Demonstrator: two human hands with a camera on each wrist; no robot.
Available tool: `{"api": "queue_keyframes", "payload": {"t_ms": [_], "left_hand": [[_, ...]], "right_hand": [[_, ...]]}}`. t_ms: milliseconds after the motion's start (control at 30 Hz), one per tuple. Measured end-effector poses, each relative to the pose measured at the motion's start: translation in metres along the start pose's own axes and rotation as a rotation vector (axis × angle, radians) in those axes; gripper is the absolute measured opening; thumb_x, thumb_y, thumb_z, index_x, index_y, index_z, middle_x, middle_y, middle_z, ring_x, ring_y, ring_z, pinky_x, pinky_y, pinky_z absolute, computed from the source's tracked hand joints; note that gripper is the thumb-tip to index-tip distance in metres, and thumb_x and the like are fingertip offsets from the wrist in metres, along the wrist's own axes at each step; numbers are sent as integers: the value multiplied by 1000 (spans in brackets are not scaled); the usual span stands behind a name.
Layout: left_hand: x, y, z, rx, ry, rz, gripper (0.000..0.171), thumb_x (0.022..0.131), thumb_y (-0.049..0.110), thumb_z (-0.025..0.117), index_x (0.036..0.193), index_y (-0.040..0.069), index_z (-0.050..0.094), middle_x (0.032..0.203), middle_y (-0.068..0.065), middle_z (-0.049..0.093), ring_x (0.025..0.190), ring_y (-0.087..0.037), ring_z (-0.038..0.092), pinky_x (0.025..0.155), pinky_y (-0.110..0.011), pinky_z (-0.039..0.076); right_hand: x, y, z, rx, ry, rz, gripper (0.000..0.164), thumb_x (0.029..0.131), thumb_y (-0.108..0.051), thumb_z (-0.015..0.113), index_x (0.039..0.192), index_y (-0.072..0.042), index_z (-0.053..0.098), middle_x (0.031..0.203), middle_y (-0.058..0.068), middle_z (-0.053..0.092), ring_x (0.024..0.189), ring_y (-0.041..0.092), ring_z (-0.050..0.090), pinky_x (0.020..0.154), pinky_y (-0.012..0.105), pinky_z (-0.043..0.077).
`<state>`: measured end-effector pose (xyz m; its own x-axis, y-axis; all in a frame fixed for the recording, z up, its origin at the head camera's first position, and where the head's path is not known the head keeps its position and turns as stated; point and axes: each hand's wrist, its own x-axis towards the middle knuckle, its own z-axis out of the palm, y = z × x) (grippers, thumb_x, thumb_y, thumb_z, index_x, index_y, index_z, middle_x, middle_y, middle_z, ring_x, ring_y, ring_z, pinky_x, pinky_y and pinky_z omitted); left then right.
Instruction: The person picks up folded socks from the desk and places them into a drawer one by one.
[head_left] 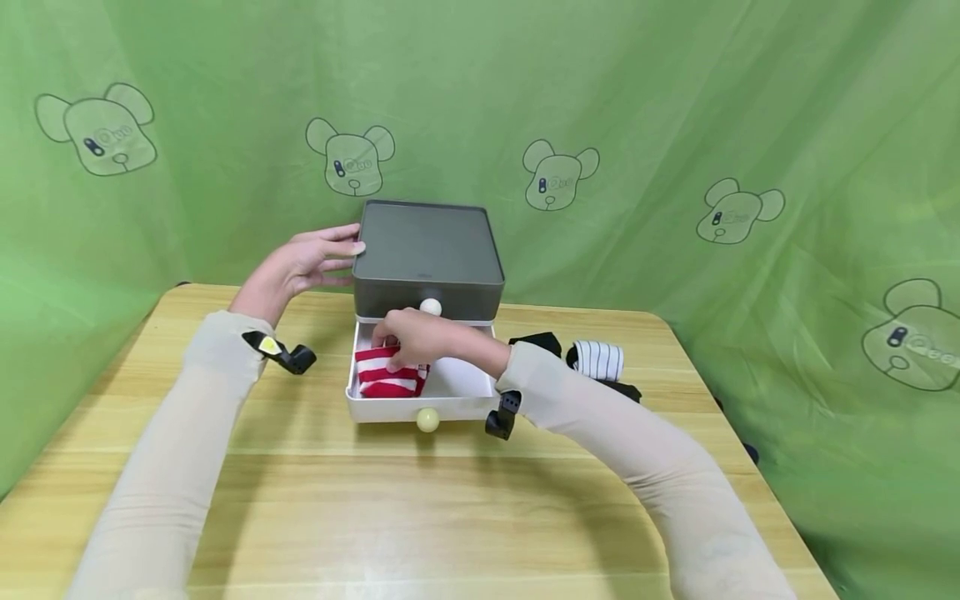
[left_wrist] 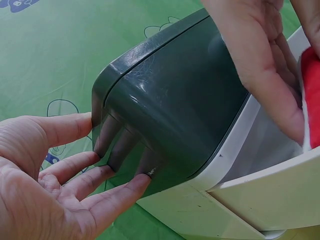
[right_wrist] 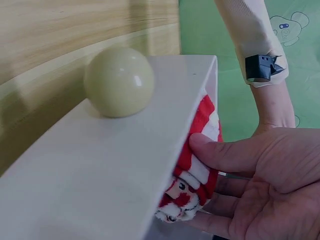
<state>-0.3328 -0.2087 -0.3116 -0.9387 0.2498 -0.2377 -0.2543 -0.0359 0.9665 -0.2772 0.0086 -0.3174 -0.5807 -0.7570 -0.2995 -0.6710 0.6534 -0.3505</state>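
Note:
A small drawer box with a dark grey top (head_left: 427,242) stands on the table, its white lower drawer (head_left: 390,409) pulled out. Inside the drawer, at its left side, lies a folded red and white striped sock (head_left: 384,385). My right hand (head_left: 422,336) reaches in and pinches the sock, thumb on the near face and fingers behind it. A character's face shows on the sock (right_wrist: 187,192) in the right wrist view. My left hand (head_left: 306,260) rests its extended fingertips against the box's left side. Those fingers (left_wrist: 117,192) are spread along the dark wall.
Right of the box lie a rolled white sock with dark stripes (head_left: 599,360) and black rolled socks (head_left: 542,341), partly hidden by my right arm. A pale round knob (head_left: 427,419) juts from the drawer front. Green curtain (head_left: 637,100) hangs behind the wooden table (head_left: 337,517).

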Motion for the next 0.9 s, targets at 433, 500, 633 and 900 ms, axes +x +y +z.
{"api": "queue_keyframes", "payload": {"t_ms": [433, 500, 633, 900], "left_hand": [[2, -2, -1, -17, -2, 11, 72, 102, 16, 62, 163, 20, 24, 123, 7, 62, 153, -33, 33, 126, -51, 32], [2, -2, -1, -14, -3, 11, 72, 102, 16, 62, 163, 20, 24, 127, 5, 62, 153, -33, 33, 126, -51, 32], [1, -1, -1, -7, -3, 9, 72, 102, 17, 62, 163, 20, 23, 150, -5, 53, 153, -32, 33, 126, -51, 32], [0, 0, 0, -1, -20, 7, 73, 103, 17, 60, 164, 20, 18, 166, -14, 29, 155, -32, 28, 127, -52, 29]], "right_hand": [[-1, 12, 8, 53, 46, -82, 37, 97, -3, 65, 135, -6, 64, 134, 9, 68, 118, 19, 63, 107, 32, 55], [-2, 13, 10, 61, 61, -88, 38, 97, -2, 66, 135, -7, 64, 134, 9, 68, 120, 19, 63, 109, 33, 53], [-2, 13, 13, 51, 102, -74, 39, 96, 0, 66, 134, -7, 65, 134, 8, 68, 119, 19, 64, 108, 33, 54], [0, 13, 19, -9, 171, -51, 37, 97, 0, 63, 132, -7, 66, 131, 8, 70, 110, 19, 66, 98, 32, 59]]}}
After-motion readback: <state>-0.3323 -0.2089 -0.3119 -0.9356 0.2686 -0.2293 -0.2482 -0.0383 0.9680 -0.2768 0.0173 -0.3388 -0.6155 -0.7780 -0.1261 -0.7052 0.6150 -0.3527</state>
